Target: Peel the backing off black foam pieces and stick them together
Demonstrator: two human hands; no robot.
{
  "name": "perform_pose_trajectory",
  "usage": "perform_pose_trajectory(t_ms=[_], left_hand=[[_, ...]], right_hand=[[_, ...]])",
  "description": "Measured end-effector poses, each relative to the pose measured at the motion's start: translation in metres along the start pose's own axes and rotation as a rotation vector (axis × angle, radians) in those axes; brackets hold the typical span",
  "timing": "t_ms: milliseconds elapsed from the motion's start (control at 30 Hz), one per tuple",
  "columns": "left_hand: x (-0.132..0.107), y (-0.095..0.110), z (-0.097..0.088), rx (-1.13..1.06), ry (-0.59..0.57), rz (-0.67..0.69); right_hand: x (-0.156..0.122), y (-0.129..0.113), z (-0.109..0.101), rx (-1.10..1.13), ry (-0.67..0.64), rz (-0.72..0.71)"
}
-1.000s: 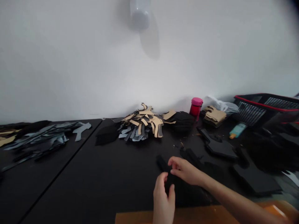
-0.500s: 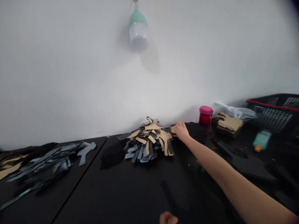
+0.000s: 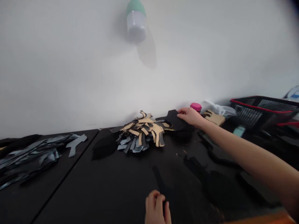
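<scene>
My right hand (image 3: 190, 115) lies open, fingers flat on a black cut-out (image 3: 174, 119) at the back edge of the tan-and-black pile of cut pieces (image 3: 142, 133) (a pink-lidded bottle (image 3: 195, 106) sits just beyond). My left hand (image 3: 156, 207) curls at the near end of a dark strip (image 3: 158, 179) on the black table (image 3: 70, 174); whether it grips, I cannot tell. The step in hand seems to be taking up the cut-out, which would call for closing my fingers on its edge.

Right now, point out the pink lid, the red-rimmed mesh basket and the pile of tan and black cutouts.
Pink lid (image 3: 195, 107): head view, top.
Red-rimmed mesh basket (image 3: 247, 113): head view, front wall.
Pile of tan and black cutouts (image 3: 141, 133): head view, pile's middle.
</scene>
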State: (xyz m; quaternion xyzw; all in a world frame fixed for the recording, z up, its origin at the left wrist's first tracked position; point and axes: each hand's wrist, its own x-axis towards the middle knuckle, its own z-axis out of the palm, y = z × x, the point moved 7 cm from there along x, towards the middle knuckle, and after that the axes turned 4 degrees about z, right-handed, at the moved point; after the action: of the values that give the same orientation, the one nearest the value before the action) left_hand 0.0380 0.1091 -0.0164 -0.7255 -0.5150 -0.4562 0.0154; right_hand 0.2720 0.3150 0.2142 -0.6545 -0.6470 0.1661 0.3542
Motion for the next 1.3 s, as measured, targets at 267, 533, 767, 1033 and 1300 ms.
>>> perform_pose_trajectory(t_ms=[267, 533, 767, 1033, 1300], left_hand=[[0.018, 0.043, -0.039, -0.122, 0.0, 0.144], [-0.007, 0.064, -0.015, -0.878, -0.082, -0.645], [-0.021, 0.054, -0.018, -0.901, -0.048, -0.74], [-0.029, 0.048, -0.023, -0.921, 0.013, -0.819], [-0.028, 0.043, -0.022, -0.999, 0.073, -0.888]], right_hand=[[-0.173, 0.066, 0.054, 0.755, -0.204, 0.38], [-0.267, 0.073, 0.099, 1.114, -0.184, 0.491], [-0.299, 0.071, 0.111, 1.342, -0.132, 0.477], [-0.311, 0.069, 0.121, 1.413, -0.168, 0.513], [-0.33, 0.064, 0.142, 1.307, -0.383, 0.591]])
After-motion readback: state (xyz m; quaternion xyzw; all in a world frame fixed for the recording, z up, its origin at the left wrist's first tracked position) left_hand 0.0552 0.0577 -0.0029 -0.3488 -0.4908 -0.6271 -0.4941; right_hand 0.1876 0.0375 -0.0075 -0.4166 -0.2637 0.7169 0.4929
